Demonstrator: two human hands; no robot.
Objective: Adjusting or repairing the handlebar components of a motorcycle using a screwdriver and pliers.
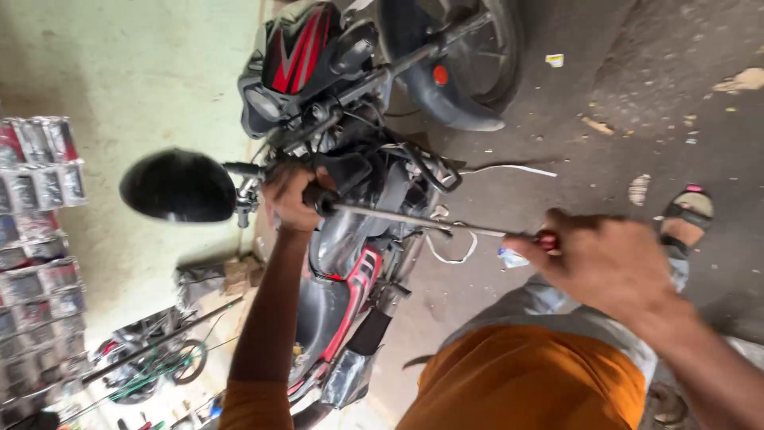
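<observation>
A black and red motorcycle stands in front of me, its headlight cowl at the top. My left hand is wrapped around the handlebar grip, beside the round black mirror. My right hand grips the red handle of a long screwdriver. The thin metal shaft runs left from that hand, and its tip meets the end of the grip by my left hand.
The front wheel and mudguard point toward the top. Shelves of packaged parts line the left wall. Loose parts and cables lie at the bottom left. My sandalled foot rests on littered concrete.
</observation>
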